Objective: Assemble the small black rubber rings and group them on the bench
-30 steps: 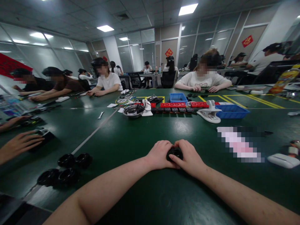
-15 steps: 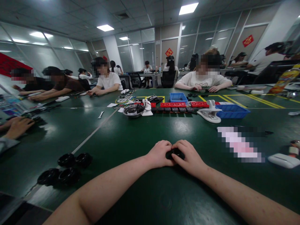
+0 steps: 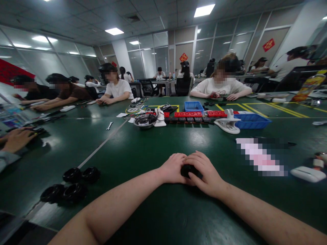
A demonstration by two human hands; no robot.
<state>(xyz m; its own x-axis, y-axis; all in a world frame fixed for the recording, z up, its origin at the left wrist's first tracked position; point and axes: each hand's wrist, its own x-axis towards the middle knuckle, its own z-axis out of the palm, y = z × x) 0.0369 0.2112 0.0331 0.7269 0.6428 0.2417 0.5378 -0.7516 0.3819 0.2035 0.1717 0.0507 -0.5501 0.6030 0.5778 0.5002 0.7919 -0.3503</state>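
In front of me, low over the green table [image 3: 143, 149], a black round part [image 3: 189, 170] sits between my two hands. My left hand [image 3: 171, 169] curls around its left side, the fingertips partly covered by my other hand. From the right, my right hand [image 3: 208, 173] is wrapped over the part, fingers across its far side and thumb along its near side. Much of the part is hidden, so its exact kind does not show. To the left lie several black ring-shaped parts [image 3: 90, 174], grouped close together near a pale strip on the tabletop.
Farther off are a small wrench [image 3: 109, 126], a metal bowl [image 3: 144, 126] with cables, red power strips [image 3: 187, 114], a white clamp [image 3: 228, 124] and a blue bin [image 3: 251, 121]. A white case [image 3: 308, 174] lies right. A co-worker's hand [image 3: 19, 139] rests at far left.
My right hand has turned over the black part, its fingers shifting left across the left fingertips. The part shows a different, darker face. My left hand has hardly moved.
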